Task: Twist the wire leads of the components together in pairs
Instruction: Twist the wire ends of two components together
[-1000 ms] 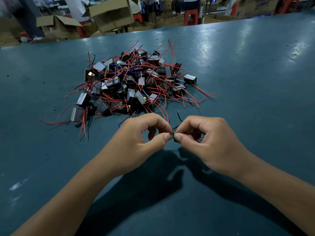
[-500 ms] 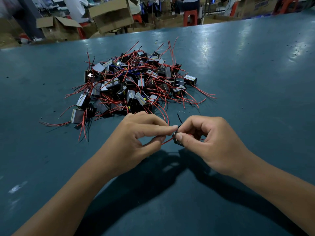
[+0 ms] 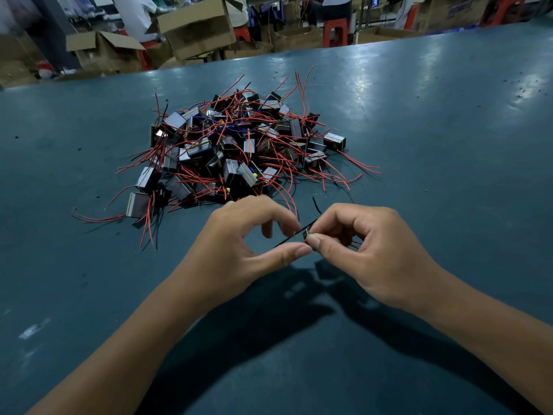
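Hands pinching leads before the pile

The left hand [image 3: 239,250] pinches a thin black lead [image 3: 287,239] between thumb and forefinger; the right hand [image 3: 368,250] pinches a small dark component [image 3: 307,234], red leads showing under its curled fingers. Behind, on the table [image 3: 449,145], lies the pile [image 3: 236,148]: dark blocks tangled in red wire.

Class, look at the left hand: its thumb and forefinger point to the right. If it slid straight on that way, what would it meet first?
Most likely the right hand: the left hand already has its fingertips almost against it, pinching the wire leads between them. Depth looks shared, though one view cannot confirm it.
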Tool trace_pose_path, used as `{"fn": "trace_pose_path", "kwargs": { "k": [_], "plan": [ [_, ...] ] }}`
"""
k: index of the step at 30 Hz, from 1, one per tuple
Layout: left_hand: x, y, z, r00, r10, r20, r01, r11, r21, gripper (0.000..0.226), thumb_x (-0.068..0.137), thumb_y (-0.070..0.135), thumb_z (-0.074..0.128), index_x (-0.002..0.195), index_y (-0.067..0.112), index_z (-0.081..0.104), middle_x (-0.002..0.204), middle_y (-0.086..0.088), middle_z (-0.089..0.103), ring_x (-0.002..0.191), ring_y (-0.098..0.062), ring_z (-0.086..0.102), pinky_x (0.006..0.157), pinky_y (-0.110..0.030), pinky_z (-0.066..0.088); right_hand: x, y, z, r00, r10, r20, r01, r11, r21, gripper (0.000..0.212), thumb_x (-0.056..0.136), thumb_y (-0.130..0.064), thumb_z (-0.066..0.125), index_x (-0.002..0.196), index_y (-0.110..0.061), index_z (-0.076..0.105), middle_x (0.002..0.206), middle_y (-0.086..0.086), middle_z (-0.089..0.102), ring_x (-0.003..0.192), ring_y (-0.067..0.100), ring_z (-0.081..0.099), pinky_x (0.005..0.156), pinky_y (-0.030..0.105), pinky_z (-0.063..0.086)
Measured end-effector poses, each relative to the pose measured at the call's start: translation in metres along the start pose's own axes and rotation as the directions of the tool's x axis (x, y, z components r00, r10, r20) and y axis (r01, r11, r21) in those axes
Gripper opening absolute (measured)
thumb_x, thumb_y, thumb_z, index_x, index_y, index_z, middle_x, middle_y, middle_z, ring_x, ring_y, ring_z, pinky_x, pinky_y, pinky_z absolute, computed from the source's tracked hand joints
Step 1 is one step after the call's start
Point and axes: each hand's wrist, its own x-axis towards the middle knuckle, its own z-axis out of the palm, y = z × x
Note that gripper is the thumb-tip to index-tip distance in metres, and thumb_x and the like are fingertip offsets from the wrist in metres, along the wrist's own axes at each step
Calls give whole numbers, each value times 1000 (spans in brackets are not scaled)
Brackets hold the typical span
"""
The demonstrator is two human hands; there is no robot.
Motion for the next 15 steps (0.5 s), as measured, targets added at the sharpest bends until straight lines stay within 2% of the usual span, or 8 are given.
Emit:
{"fn": "trace_pose_path", "kwargs": {
  "k": [3,8,12,15],
  "plan": [
    [-1,3,4,999,-36,38,35,999,25,9,84,35,74,87,27,72,82,17,67,76,-4,58,75,-45,45,0,1,0,1000,3,7,-3,1000,2,10,88,-17,70,79,-19,69,66,9,63,62,26,55,57,39,45],
    [0,3,1,997,-80,17,81,996,-24,7,85,32,72,83,26,73,79,18,68,75,-6,60,74,-39,45,3,1,-2,997,54,54,-56,998,36,7,89,-23,67,84,-19,71,72,5,69,68,29,61,63,42,49],
    [-1,0,-2,994,-84,75,86,996,-16,9,86,33,72,81,25,71,77,20,66,76,-4,60,78,-38,42,4,5,-7,994,76,73,-73,997,-41,9,91,-18,70,82,-20,70,68,1,68,60,19,59,58,31,47],
    [-2,-4,-4,989,-88,115,94,994,-52,21,90,41,67,79,23,72,76,15,67,75,-9,62,78,-32,42,6,4,-14,978,107,181,-95,993,-70,3,90,-20,71,88,-23,72,71,-1,70,59,14,63,57,25,49]
  ]
}}
